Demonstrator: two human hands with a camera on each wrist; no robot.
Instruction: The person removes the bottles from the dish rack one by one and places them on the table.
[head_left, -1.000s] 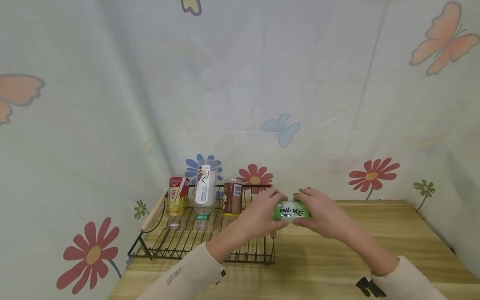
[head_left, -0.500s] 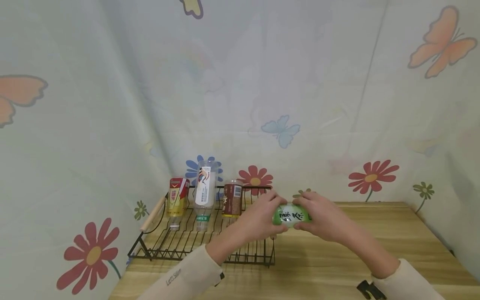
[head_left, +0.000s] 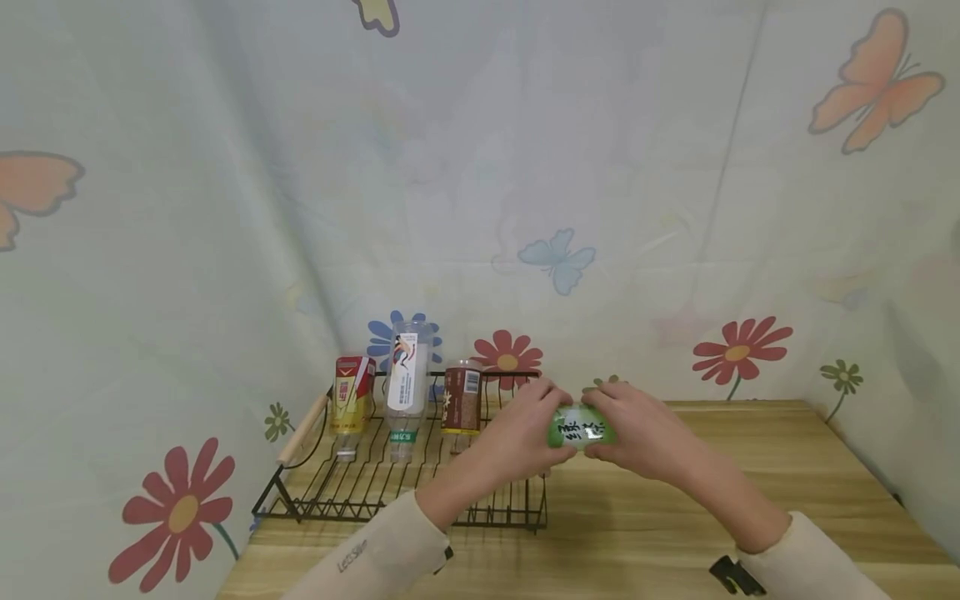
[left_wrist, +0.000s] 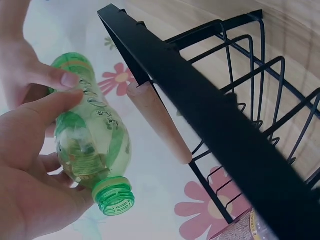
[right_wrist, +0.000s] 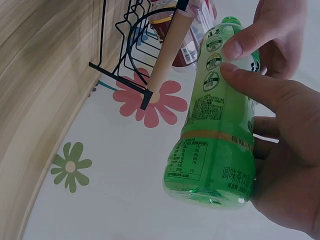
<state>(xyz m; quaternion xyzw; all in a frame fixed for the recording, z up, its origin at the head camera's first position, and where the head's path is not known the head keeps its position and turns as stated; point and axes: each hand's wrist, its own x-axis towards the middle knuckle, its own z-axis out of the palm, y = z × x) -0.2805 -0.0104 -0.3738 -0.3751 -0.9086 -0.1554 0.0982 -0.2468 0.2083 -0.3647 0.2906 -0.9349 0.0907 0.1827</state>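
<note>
Desk (head_left: pixel 645 542) before me: light wood-grain top | standing on it, to my left: black wire rack (left_wrist: pixel 200 105) with wooden handles (left_wrist: pixel 159 122)

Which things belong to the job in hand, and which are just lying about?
In the job: green bottle, left hand and right hand holding it; perhaps wire rack.
Apparently just around: red-yellow bottle, clear bottle, brown-labelled bottle; table; backdrop.

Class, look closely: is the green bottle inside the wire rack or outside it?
Outside. The left hand and right hand hold the green bottle, which the head view shows to the right of the wire rack.
</note>
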